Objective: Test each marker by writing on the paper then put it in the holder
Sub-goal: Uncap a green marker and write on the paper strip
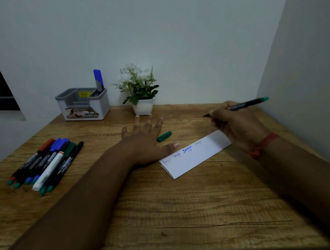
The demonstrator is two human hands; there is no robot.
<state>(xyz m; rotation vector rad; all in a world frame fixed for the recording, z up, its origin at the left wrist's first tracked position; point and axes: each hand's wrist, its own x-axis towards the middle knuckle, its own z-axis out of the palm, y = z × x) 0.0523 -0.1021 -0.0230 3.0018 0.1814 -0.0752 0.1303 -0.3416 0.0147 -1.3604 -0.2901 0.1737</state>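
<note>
Right hand (pixel 239 125) grips uncapped marker (pixel 245 104), tip blurred, w/ paper (pixel 196 158) edge hidden.

On the table (pixel 169 216), the holder (pixel 82 105) is placed at the far left, with one marker (pixel 98 80) stood in its right compartment. A potted plant (pixel 139 91) is set just to its right. A cluster of markers (pixel 46 163) is laid at the left edge. The paper (pixel 195 155) is positioned right of centre, with a cap (pixel 164 136) lying just behind it.
</note>
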